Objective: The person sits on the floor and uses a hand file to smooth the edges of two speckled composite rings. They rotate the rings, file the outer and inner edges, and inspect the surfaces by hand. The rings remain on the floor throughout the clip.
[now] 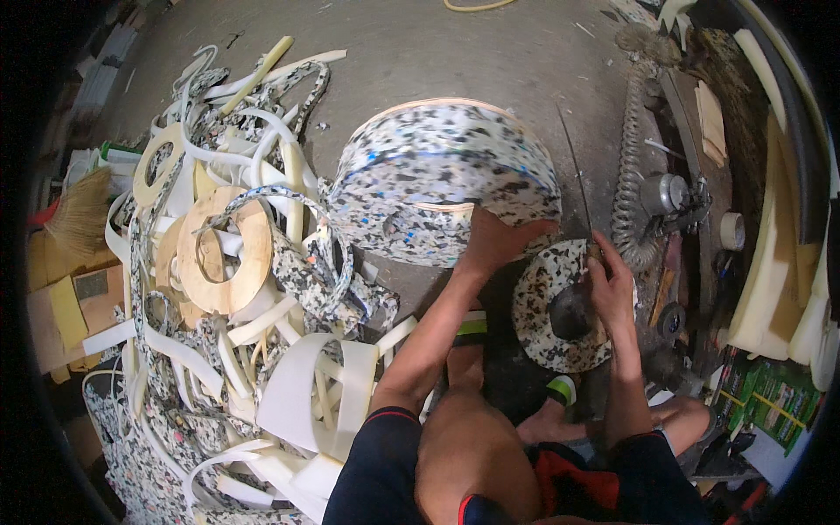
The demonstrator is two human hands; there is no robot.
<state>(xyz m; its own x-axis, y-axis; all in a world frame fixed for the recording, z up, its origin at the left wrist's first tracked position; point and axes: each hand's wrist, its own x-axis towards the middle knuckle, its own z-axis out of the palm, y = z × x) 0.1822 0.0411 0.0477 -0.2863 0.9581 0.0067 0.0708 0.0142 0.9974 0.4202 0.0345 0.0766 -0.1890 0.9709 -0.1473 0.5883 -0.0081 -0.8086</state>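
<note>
A thick round block of speckled black-and-white foam [442,179] stands in front of me, with a light sheet along its far rim and a hole on its near side. My left hand [500,241] grips its near right part, thumb stretched along the edge and fingers partly hidden near the hole. In my right hand [612,284] is a long thin-bladed knife [577,171], its handle in my closed fingers and its blade pointing away from me, right of the block. A speckled foam ring [536,311] with a dark centre lies just left of my right hand.
Foam offcuts and curled strips [302,394] pile up on the left, with wooden rings [225,249] among them. At right are a coiled hose [628,166], a metal motor-like part [667,192], a tape roll [731,232] and foam sheets [770,262]. A straw broom [80,214] stands far left.
</note>
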